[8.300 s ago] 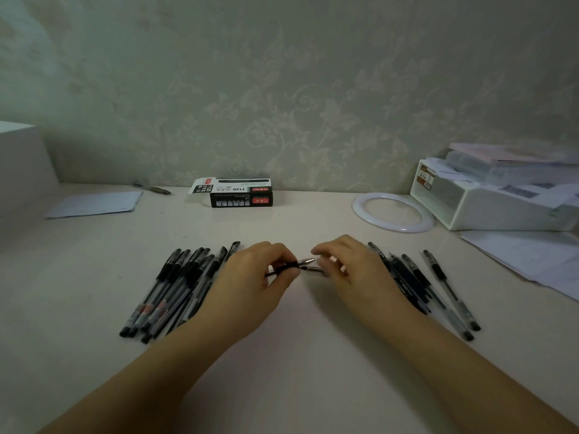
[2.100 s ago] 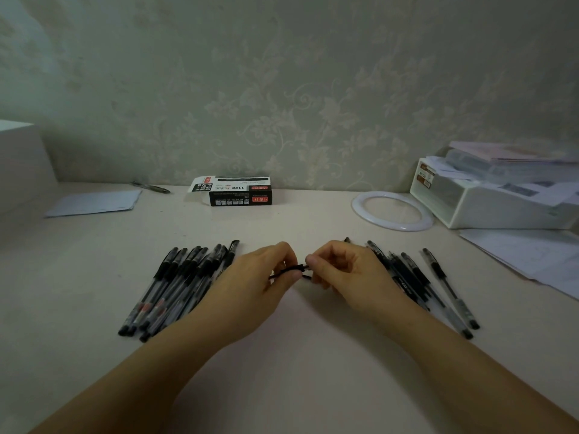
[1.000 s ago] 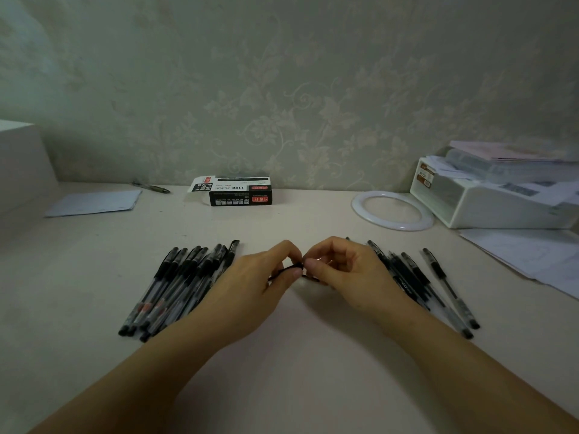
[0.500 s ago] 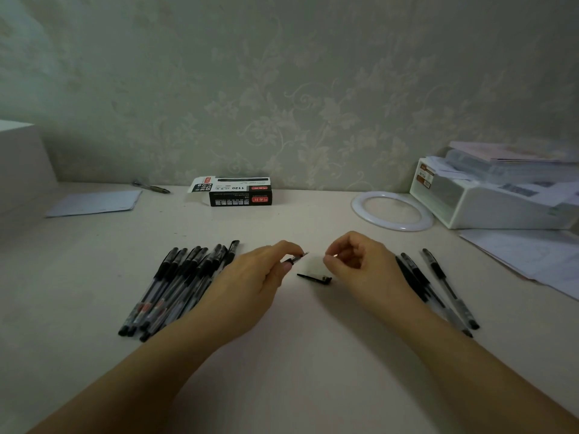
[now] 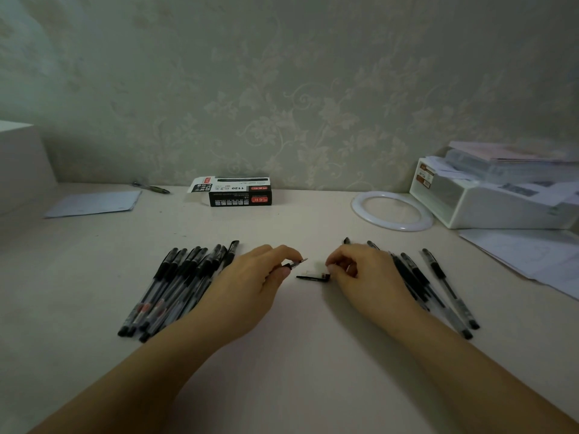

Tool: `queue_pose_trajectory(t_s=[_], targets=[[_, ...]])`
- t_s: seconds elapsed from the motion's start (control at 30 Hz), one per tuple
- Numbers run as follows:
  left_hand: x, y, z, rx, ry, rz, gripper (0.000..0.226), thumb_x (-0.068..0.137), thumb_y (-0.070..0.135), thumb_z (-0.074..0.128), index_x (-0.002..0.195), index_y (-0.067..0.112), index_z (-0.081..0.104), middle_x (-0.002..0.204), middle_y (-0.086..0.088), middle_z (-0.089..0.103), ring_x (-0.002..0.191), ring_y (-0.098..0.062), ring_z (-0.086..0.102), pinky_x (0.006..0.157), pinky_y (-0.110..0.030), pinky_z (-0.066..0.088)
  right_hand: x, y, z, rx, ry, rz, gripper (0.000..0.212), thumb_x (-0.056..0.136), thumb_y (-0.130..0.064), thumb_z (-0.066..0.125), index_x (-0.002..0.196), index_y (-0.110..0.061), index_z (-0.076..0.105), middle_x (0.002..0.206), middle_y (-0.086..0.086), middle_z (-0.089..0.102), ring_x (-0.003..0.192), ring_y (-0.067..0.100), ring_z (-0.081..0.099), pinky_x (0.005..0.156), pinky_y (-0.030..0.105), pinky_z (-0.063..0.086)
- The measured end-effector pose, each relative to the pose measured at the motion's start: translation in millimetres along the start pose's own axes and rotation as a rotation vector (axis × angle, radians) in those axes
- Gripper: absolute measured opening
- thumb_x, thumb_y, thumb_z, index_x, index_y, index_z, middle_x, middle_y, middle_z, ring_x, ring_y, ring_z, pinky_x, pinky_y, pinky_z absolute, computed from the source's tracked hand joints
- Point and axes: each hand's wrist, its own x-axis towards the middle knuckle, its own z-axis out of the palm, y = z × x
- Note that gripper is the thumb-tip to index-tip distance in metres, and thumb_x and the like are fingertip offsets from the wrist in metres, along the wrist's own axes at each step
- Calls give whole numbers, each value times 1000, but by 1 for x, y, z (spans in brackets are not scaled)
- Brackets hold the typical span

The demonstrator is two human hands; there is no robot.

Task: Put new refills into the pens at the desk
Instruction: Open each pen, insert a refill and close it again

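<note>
Your left hand [image 5: 250, 285] has its grip clamped on a pen [image 5: 294, 264], thumb and fingers curled round the barrel so that only the tip end shows, pointing right toward your other hand and raised a little off the counter [image 5: 297, 355]. Your right hand [image 5: 366, 277] is pinching the end of a black pen cap [image 5: 313, 277] that lies flat on the counter between your two hands, its clip stretching left. A fan of black pens [image 5: 175, 286] lies on the counter just beside your left wrist, touching one another, caps toward the wall. A second, smaller group of pens [image 5: 438, 286] lies by your right wrist, partly hidden under the hand. Farther back near the wall stands a black pen box [image 5: 239, 195] with its flap open, well apart from both hands. A white ring [image 5: 391, 211] lies flat to its right, next to a white storage box [image 5: 488, 202] stacked with papers.
</note>
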Motion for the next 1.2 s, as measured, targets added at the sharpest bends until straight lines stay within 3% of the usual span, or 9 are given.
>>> queue_pose_trajectory(t_s=[0.17,0.3,0.43,0.53,0.67,0.87,0.97,1.1,1.2], targets=[[0,-1,2,1,-13,-19,26,100,29,42,119,41,55,90,20,50,75,2,52,67,-13,40,1,3,0,-63,-54,-1,14,91,-11,63,97,-16,75,84,-6,65,68,-3,51,64,3,39],[0,-1,2,0,-14,-25,26,100,30,42,120,40,55,93,17,52,75,1,52,67,-12,40,1,3,1,-99,-87,-32,16,92,-12,62,101,-17,74,88,-7,62,70,-3,50,65,1,37],[0,1,1,-30,12,-15,26,100,25,45,121,36,56,91,17,51,78,10,49,67,-5,36,0,2,1,-58,-30,-14,16,91,-14,63,104,-20,70,89,-7,60,70,2,53,68,3,38],[0,5,0,-97,47,21,28,98,19,49,122,33,57,90,18,52,81,11,49,72,-2,36,1,-6,-1,145,50,17,8,91,-26,66,94,-22,73,84,-10,67,73,0,60,68,5,43],[0,8,1,-145,65,81,29,96,18,54,117,36,57,93,15,55,74,-3,53,68,-8,40,-4,-20,2,621,-146,149,13,92,-32,66,93,-26,77,82,-10,76,71,-4,66,63,8,49],[2,6,2,-186,82,66,32,94,20,58,119,40,55,93,18,55,66,-4,55,61,-9,42,-5,-19,2,890,-212,317,14,91,-28,66,96,-22,78,94,-3,77,74,1,67,67,16,52],[2,5,3,-172,91,30,32,94,21,57,120,39,55,92,21,54,65,0,55,61,-7,41,1,-19,0,1007,-111,403,17,97,-22,58,101,-12,71,94,2,77,75,10,70,65,19,55],[2,3,2,-110,116,-3,27,94,24,56,118,37,57,90,21,55,68,3,52,67,-4,39,11,-14,-13,1120,197,458,16,104,-17,45,98,-9,57,82,3,76,67,13,67,60,21,54],[3,2,1,-78,131,-30,25,95,24,55,117,34,58,89,20,55,68,4,50,65,-6,39,16,-1,-24,880,345,446,16,102,-23,49,98,-13,60,73,-5,71,62,7,62,60,21,53]])
